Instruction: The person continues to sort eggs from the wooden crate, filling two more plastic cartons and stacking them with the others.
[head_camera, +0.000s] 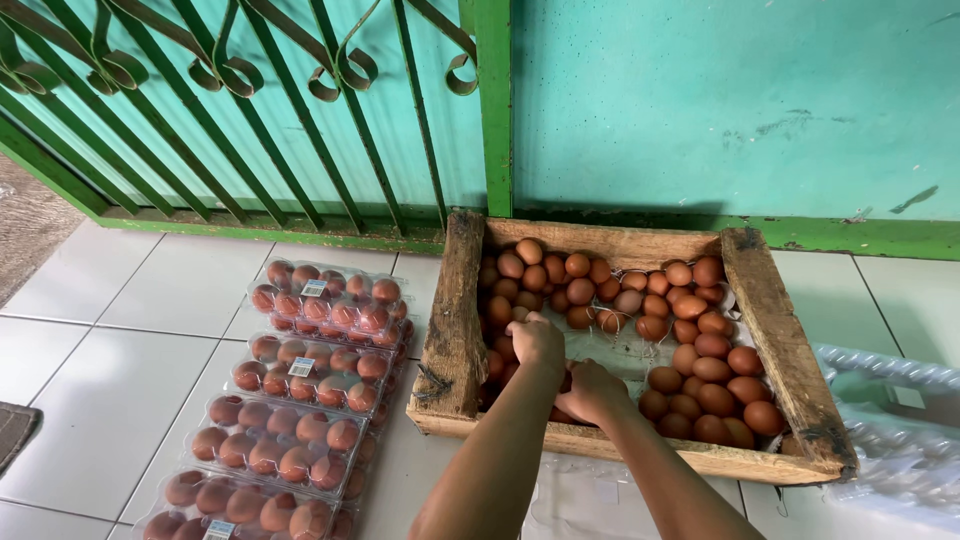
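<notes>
A rough wooden crate (453, 330) sits on the tiled floor against the wall, filled with several loose brown eggs (700, 370). Both my hands reach into its near left corner. My left hand (536, 340) curls downward over eggs there, fingers bent. My right hand (588, 390) is just beside it, closed around eggs near the front board. What exactly each hand grips is hidden by the fingers.
Several clear plastic cartons of brown eggs (300, 420) lie in a row on the white tiles left of the crate. Empty clear cartons (890, 430) are stacked at the right. A green iron gate (250, 110) and turquoise wall stand behind.
</notes>
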